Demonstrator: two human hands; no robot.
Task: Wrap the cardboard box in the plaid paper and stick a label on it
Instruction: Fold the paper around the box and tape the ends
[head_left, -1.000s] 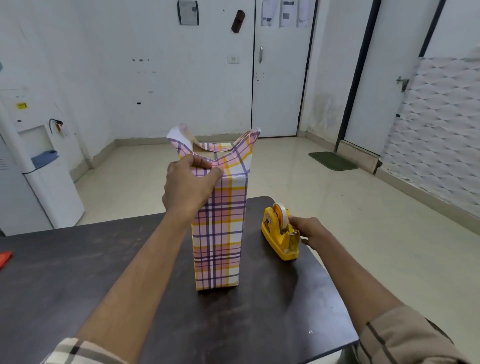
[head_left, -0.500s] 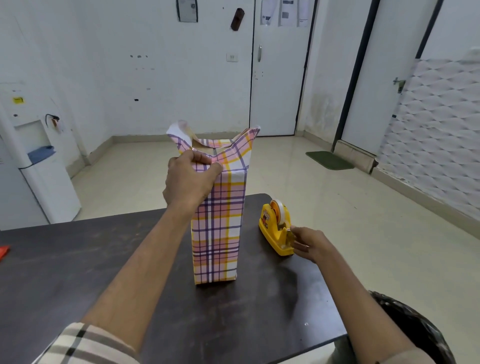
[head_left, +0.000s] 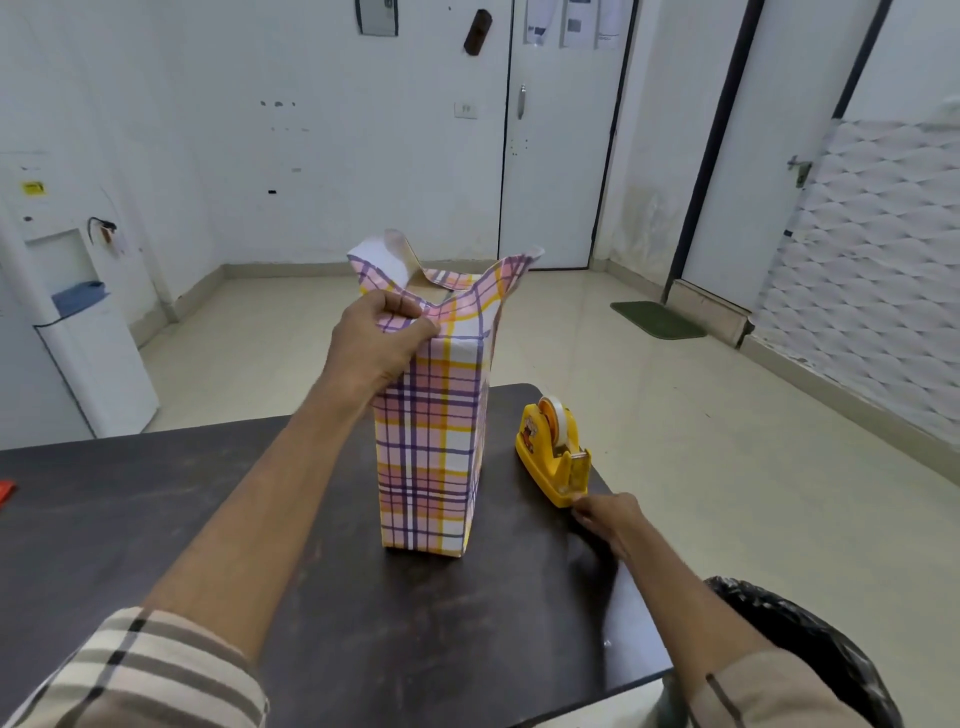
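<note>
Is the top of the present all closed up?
No, the plaid paper stands up in loose open flaps at the top, where the left hand pinches one edge.

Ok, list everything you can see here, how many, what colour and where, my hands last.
table: one, dark brown, foreground
cardboard box: one, brown, upright mid-table, only its top uncovered
plaid paper: one sheet, pink, yellow and purple, wrapped round the box, top flaps open
tape dispenser: one, yellow, on the table right of the box
small object: one, red, table's left edge, cut off
water dispenser: one, white, by the left wall
doors: two, white, far and right walls
mat: one, green, floor by the right door
bag: one, black, bottom right beside the table
left hand: grips the paper at the box's top
right hand: fingertips at the dispenser's near end; tape in them cannot be seen
</note>
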